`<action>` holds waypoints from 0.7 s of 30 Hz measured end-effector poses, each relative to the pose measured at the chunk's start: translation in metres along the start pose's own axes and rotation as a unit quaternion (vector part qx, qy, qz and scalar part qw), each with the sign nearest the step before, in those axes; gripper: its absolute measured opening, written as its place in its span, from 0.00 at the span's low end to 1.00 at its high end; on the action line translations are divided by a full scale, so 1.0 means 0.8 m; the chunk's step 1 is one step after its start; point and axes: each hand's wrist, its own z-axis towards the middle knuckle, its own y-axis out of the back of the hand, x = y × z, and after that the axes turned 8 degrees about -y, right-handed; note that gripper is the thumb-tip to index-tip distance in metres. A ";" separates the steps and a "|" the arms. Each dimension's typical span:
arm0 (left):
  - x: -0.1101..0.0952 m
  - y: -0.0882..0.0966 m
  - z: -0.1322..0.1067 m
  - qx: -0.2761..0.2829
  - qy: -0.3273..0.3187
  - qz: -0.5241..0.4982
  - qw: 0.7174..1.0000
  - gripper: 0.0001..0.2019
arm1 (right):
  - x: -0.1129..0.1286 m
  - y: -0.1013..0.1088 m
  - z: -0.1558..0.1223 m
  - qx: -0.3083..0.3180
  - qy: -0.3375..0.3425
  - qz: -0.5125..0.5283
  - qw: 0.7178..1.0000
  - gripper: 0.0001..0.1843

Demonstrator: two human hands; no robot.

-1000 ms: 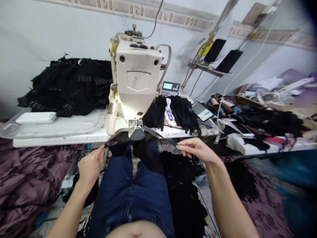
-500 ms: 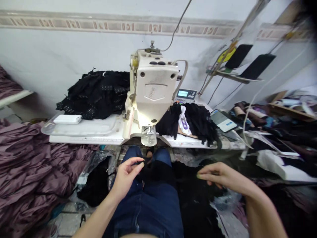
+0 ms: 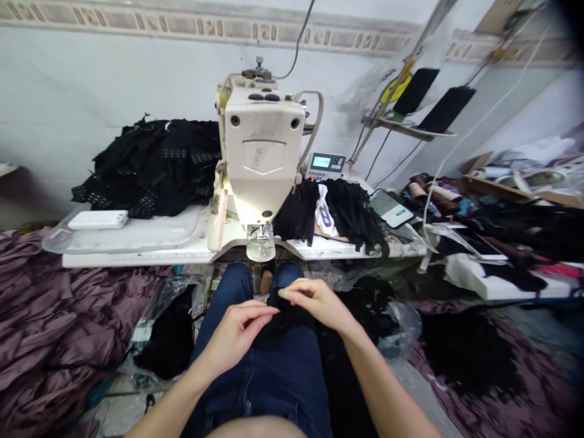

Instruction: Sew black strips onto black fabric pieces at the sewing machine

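Observation:
Black fabric (image 3: 295,317) lies across my lap over the blue jeans. My left hand (image 3: 241,333) pinches an edge of it between thumb and fingertips, above the left thigh. Close by on the right, my right hand (image 3: 318,302) is closed in a pinch at the upper part of the same dark cloth. Only a small gap separates the two sets of fingertips. Beyond the hands stands a white sewing machine (image 3: 264,152), its lamp lit. A clear guard (image 3: 260,243) covers its needle area.
Black cloth pieces (image 3: 159,161) are heaped left of the machine beside a white box-shaped item (image 3: 98,219). More black strips (image 3: 351,210) and a phone (image 3: 393,210) lie right. Mauve fabric (image 3: 68,322) fills the floor at left. Thread cones (image 3: 447,109) stand on a rack.
My right hand has swung in from the far right to beside my left hand. My left hand has shifted slightly. The camera view has turned a little to the right.

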 end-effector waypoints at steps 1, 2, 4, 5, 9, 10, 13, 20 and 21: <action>-0.002 0.000 0.001 0.005 -0.007 0.001 1.000 0.13 | 0.009 -0.016 0.002 0.003 0.006 0.029 1.000 0.19; -0.003 0.001 0.002 0.006 -0.011 0.000 1.000 0.13 | 0.016 -0.029 0.005 0.004 0.011 0.048 0.999 0.19; -0.001 0.005 0.002 0.007 -0.009 -0.011 1.000 0.13 | 0.026 -0.044 0.008 0.010 0.012 0.072 0.997 0.20; 0.001 0.008 0.000 0.010 -0.001 -0.020 1.000 0.12 | 0.029 -0.046 0.009 0.012 0.008 0.080 0.997 0.21; 0.014 0.020 -0.010 0.011 0.050 -0.083 0.995 0.11 | 0.046 -0.033 0.014 -0.049 0.013 0.090 0.995 0.20; 0.016 0.021 -0.013 0.005 0.064 -0.102 0.993 0.11 | 0.052 -0.028 0.016 -0.077 0.030 0.079 0.993 0.19; 0.011 0.024 -0.011 -0.015 0.089 -0.142 0.986 0.15 | 0.070 -0.018 0.027 -0.144 0.098 0.022 0.984 0.16; -0.023 0.055 0.036 -0.130 -0.113 0.156 0.973 0.13 | 0.087 -0.016 0.070 -0.235 0.198 -0.084 0.948 0.16; -0.024 0.059 0.041 -0.125 -0.159 0.236 0.951 0.13 | 0.087 -0.017 0.076 -0.239 0.199 -0.081 0.947 0.16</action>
